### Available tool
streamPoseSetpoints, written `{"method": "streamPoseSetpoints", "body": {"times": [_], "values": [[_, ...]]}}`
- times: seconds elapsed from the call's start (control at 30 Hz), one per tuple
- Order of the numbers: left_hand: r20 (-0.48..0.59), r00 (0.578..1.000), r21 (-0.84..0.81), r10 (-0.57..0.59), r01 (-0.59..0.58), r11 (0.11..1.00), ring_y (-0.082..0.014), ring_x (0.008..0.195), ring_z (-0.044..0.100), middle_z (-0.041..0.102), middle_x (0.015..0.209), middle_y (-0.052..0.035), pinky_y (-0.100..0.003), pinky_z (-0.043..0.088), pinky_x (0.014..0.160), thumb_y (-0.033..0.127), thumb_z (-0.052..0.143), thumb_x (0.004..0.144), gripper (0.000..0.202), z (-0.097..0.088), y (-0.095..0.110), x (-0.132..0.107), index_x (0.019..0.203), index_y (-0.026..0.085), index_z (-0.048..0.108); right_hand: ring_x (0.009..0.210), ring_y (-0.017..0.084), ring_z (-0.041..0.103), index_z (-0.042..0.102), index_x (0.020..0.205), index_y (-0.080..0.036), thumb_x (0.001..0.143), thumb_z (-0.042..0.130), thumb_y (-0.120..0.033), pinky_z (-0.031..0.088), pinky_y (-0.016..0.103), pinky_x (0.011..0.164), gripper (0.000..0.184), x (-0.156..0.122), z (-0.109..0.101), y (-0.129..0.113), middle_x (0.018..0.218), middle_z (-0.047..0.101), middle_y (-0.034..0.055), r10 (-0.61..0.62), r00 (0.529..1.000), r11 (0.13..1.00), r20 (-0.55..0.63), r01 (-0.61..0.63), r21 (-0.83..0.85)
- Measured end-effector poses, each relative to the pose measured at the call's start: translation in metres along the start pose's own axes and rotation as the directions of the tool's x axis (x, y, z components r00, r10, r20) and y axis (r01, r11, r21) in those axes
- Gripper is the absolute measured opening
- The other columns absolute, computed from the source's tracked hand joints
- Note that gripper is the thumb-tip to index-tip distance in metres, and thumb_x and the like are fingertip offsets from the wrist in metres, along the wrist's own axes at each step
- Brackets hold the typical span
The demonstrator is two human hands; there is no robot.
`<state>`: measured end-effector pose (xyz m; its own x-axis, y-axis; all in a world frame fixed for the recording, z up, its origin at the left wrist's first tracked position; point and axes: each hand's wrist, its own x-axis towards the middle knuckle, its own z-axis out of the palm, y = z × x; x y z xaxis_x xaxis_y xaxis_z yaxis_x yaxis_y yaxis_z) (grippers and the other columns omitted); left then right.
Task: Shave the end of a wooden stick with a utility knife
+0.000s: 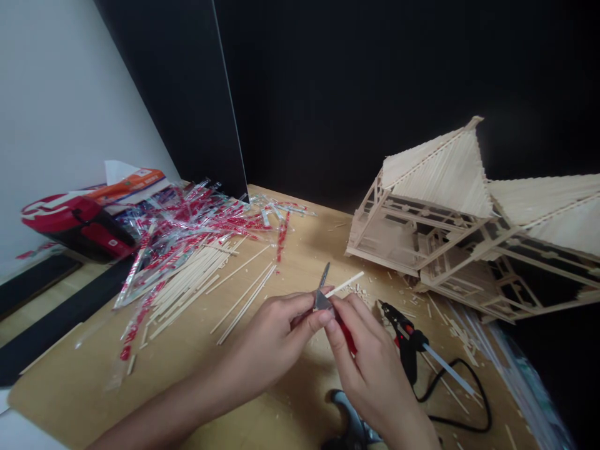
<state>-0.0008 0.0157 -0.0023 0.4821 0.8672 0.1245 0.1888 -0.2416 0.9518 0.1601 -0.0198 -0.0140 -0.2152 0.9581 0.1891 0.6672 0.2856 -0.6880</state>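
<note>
Both my hands are close together over the middle of the table. My left hand (285, 328) pinches a thin wooden stick (345, 284), whose pale end juts out up and to the right. My right hand (368, 356) is closed round a red-handled metal tool (347, 337). The tool's grey pointed head sits at the stick between my fingertips; its exact kind is partly hidden by my fingers. Small wood offcuts (359, 290) lie just beyond my hands.
Loose sticks (192, 281) and crumpled clear-and-red wrappers (201, 215) cover the left side, beside a red-and-black container (89, 225). A wooden model building (435, 181) stands back right. A glue gun (405, 334) with its cord lies near my right hand. Dark panels rise behind.
</note>
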Motion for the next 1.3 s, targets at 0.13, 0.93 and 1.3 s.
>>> {"method": "streamPoseSetpoints", "body": {"times": [0.13,0.93,1.3], "values": [[0.000,1.000,-0.014,0.007,-0.007,1.000,-0.0111,0.074,0.057,0.065,0.079,0.0025,-0.017,0.040,0.067,0.027,0.049,0.095,0.021,0.000,-0.003,0.000,0.088,0.016,0.066,0.085,0.020,0.052,0.051,0.104,-0.023,0.098,0.036,-0.028,0.039,0.033,0.070,0.016,0.000,-0.001,0.000,0.094,0.054,0.0043,-0.005,1.000,1.000,-0.010,0.005,0.006],[-0.192,0.944,0.213,0.268,-0.226,0.950,-0.0081,0.056,0.053,0.063,0.064,0.0025,-0.017,0.037,0.056,0.022,0.057,0.091,0.023,0.011,-0.016,0.000,0.072,0.015,0.067,0.069,0.018,0.051,0.047,0.085,-0.021,0.095,0.040,-0.022,0.031,0.029,0.059,0.012,-0.004,0.000,-0.003,0.078,0.054,0.0020,-0.123,0.977,0.981,-0.175,0.093,-0.172],[-0.014,0.988,0.104,0.155,-0.153,0.983,-0.0155,0.098,0.062,0.069,0.106,-0.0046,-0.022,0.043,0.092,0.026,0.050,0.095,0.023,0.008,-0.009,0.003,0.108,0.020,0.067,0.080,0.018,0.054,0.048,0.094,-0.022,0.097,0.037,-0.024,0.037,0.029,0.066,0.012,0.000,-0.005,0.003,0.087,0.056,0.0018,-0.047,0.999,0.996,-0.025,0.049,0.081]]}}
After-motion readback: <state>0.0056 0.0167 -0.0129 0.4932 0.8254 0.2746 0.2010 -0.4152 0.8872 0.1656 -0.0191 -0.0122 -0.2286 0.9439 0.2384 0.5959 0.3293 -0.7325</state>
